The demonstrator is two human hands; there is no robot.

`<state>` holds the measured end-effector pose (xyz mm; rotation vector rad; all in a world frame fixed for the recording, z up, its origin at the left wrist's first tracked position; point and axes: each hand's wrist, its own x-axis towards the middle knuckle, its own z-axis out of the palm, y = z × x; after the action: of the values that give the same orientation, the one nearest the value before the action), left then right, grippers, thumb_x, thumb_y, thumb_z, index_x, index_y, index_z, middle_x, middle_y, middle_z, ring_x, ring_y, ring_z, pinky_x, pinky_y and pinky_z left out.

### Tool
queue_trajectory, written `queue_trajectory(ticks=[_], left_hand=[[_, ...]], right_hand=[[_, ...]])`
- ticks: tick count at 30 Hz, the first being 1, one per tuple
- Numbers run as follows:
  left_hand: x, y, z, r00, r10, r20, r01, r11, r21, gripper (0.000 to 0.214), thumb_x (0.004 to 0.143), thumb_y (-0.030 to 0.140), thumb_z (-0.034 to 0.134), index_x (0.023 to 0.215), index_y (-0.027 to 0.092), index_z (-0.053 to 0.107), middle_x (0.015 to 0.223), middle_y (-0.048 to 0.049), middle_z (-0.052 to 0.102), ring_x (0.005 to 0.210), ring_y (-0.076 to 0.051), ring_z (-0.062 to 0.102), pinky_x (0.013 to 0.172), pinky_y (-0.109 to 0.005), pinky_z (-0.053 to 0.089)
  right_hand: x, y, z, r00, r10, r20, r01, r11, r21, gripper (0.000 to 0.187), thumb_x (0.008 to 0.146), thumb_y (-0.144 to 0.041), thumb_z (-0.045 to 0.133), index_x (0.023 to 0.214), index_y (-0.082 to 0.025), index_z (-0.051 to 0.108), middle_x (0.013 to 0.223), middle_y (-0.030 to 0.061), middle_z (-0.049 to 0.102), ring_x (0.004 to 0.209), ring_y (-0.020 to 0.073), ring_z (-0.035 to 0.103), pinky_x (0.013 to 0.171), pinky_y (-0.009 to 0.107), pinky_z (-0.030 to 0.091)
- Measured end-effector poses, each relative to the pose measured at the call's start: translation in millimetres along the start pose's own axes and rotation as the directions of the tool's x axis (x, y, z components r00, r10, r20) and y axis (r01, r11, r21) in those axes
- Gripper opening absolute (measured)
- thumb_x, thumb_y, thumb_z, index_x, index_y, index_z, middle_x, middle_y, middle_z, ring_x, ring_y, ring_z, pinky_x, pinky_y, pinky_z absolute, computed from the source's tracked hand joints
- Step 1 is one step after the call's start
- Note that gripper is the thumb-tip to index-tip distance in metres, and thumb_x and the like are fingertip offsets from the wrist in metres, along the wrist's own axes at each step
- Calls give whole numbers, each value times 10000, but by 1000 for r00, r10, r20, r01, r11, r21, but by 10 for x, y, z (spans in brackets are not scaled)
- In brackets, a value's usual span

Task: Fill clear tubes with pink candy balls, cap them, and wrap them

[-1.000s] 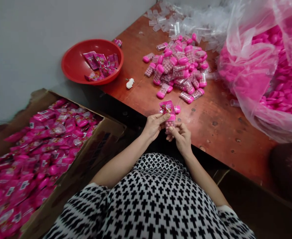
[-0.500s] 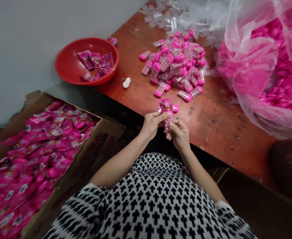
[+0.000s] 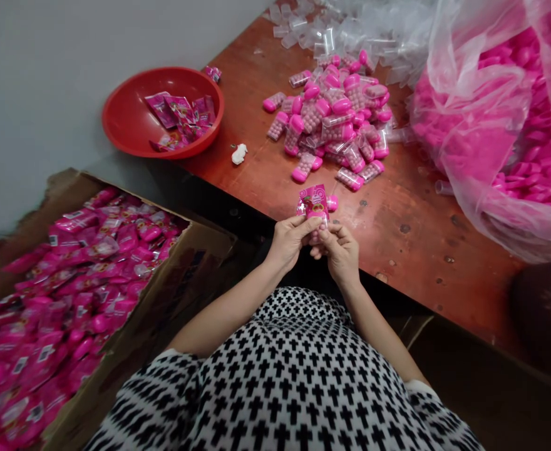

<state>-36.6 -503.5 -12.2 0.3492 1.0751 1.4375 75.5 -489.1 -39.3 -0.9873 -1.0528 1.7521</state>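
Note:
At the near edge of the table, my left hand [image 3: 292,241] pinches a pink printed packet [image 3: 317,199]. My right hand [image 3: 340,249] is closed on a clear candy tube [image 3: 319,235] of small pink balls, its upper part inside the packet and its lower part between my fingers. Just behind the packet, a tube with a pink cap [image 3: 332,203] lies on the table, partly hidden. Farther back rises a heap of filled candy tubes [image 3: 336,119] with pink caps.
A red bowl [image 3: 120,134] with several packets overhangs the table's left edge. Below it, a cardboard box [image 3: 181,250] holds many filled pink packets. A plastic bag [image 3: 473,213] of pink caps stands right, clear empty tubes [image 3: 369,37] lie behind. A small white lump [image 3: 239,154] sits near the bowl.
The packet has come down over more of the candy tube, so fewer pink balls show below it. Both hands stay in nearly the same place.

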Motion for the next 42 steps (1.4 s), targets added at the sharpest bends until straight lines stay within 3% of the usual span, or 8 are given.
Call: queue_trajectory(ticks=[5, 12, 17, 20, 26, 29, 34, 42], left_hand=[[17, 39, -31, 1000, -6, -23, 4, 998, -62, 282, 572, 331, 807, 672, 102, 675, 632, -24, 643, 561, -90, 579, 581, -224, 488], [-115, -122, 4, 998, -50, 35, 52, 997, -57, 246, 582, 289, 808, 663, 90, 689, 620, -17, 618, 556, -70, 546, 541, -210, 457], [-165, -32, -100, 995, -54, 88, 57, 998, -33, 250, 595, 300, 807, 649, 91, 680, 595, -20, 613, 555, -91, 562, 591, -254, 492], [-328, 188, -350, 995, 87, -40, -89, 994, -58, 277, 611, 362, 798, 752, 145, 699, 779, -49, 702, 701, -148, 638, 689, -296, 527], [-532, 555, -900, 739, 528, -418, -561, 826, 53, 587, 794, 709, 400, 1085, 263, 647, 984, 16, 721, 923, -147, 653, 893, -320, 501], [-263, 384, -850, 772, 588, -241, -473, 785, 400, 496, 746, 579, 606, 1115, 249, 639, 1080, -41, 698, 1036, -207, 632, 980, -407, 448], [377, -16, -607, 805, 508, 306, -489, 277, 827, 346, 748, 377, 683, 1070, 252, 677, 1264, -54, 602, 1315, -273, 410, 1147, -505, 167], [579, -186, -592, 785, 566, 253, -457, 251, 853, 167, 803, 294, 622, 936, 257, 716, 1146, -42, 672, 1272, -260, 464, 1148, -544, 103]], right_hand=[[-57, -10, 7, 1000, -6, 22, 4, 998, 63, 331, 733, -414, 704, 944, -211, 550, 709, -24, 684, 580, 134, 673, 552, 271, 582], [11, -58, 5, 993, 5, -121, 12, 990, 138, 356, 619, -407, 790, 766, -207, 535, 600, -51, 652, 435, 112, 609, 440, 248, 559], [100, -72, 83, 994, 105, 13, -105, 986, 130, 385, 588, -402, 803, 701, -200, 496, 522, -57, 631, 400, 101, 589, 392, 194, 503], [113, -66, 164, 981, 140, 133, -155, 982, 108, 399, 589, -421, 797, 768, -199, 517, 587, -41, 673, 442, 109, 620, 407, 193, 507], [153, -71, 62, 986, 127, 107, -127, 992, -9, 337, 705, -465, 708, 773, -193, 519, 649, -12, 696, 478, 93, 629, 426, 170, 490], [166, -97, -48, 993, 117, 27, -115, 992, -58, 318, 738, -464, 680, 766, -188, 527, 638, -18, 682, 468, 77, 611, 423, 157, 473], [117, -130, -155, 995, 93, -41, -97, 990, -101, 300, 744, -446, 681, 772, -178, 550, 629, -18, 679, 461, 73, 600, 425, 156, 458], [200, -136, -181, 999, 36, -9, -37, 972, -230, 279, 764, -448, 656, 790, -181, 580, 642, -17, 665, 501, 82, 599, 471, 184, 473]])
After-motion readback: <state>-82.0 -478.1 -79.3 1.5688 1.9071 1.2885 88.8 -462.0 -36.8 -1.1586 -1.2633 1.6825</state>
